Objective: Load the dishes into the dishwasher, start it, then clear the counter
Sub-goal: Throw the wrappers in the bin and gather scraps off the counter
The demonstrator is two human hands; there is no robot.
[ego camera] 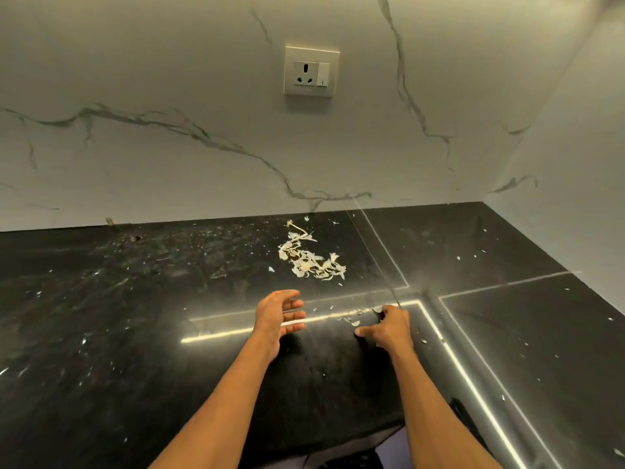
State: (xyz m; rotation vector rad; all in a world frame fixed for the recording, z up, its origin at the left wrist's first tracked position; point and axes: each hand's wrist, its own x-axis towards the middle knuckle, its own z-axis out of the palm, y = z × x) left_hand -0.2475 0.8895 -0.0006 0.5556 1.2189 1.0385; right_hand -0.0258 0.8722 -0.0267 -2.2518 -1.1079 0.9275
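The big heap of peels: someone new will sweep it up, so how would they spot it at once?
Find the wall socket on the marble backsplash, then drop straight down to the black counter. The heap of peels lies there near the wall, left of the counter's seam. It is the one thick, pale clump; the other scraps are scattered flecks.

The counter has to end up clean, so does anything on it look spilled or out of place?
Yes. A heap of pale, papery peelings lies loose on the black counter near the back wall, smaller flakes sit by the right hand, and white specks are scattered across the surface. Loose waste, not yet cleared.
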